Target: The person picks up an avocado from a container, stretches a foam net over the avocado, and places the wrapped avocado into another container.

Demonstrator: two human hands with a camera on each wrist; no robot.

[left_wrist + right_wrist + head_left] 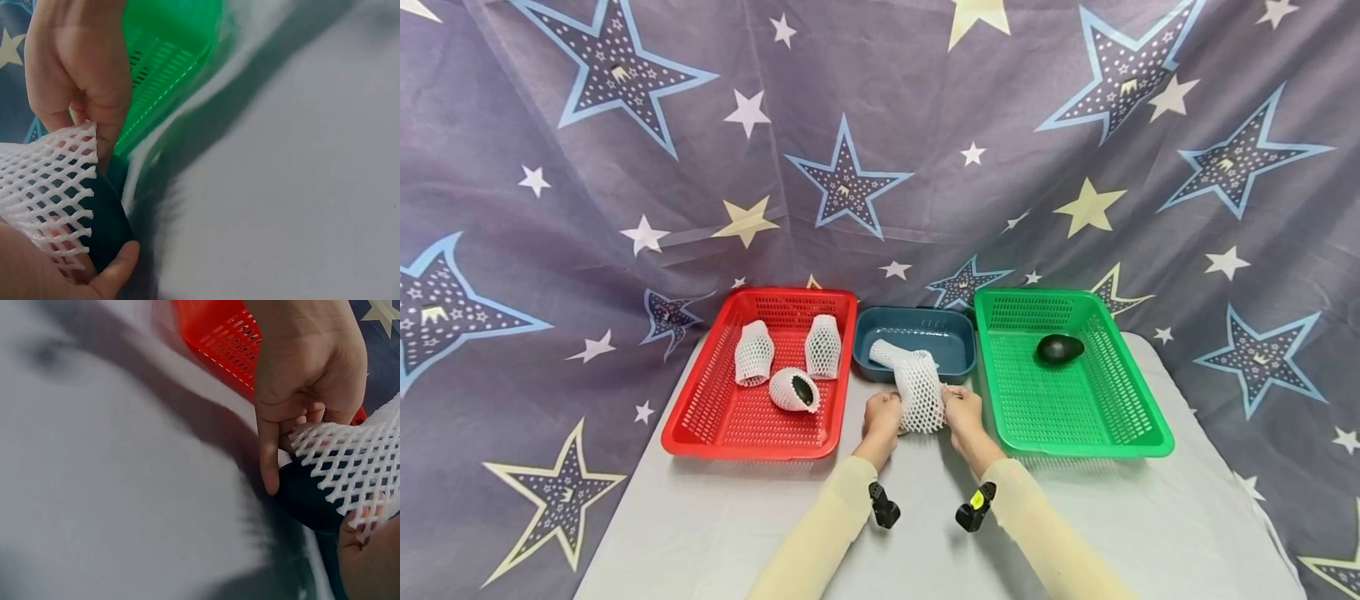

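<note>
My left hand [883, 414] and right hand [962, 408] are at either side of a white foam net sleeve [920, 392], pinching its near edge. Inside it is a dark avocado [306, 497], its bare end poking out of the mesh in both wrist views. A finger of my left hand [309, 369] reaches down along the avocado. In the left wrist view, the left thumb touches the fruit, while my right hand [81, 69] grips the opposite edge of the net. The curled fingertips are partly hidden by the mesh.
A dark blue bin [955, 342] with another foam net sleeve [887, 353] stands just beyond my hands. At left, a red basket [741, 429] holds three net-covered pieces, one showing dark fruit. A green basket [1075, 417] at right holds a bare avocado [1059, 349].
</note>
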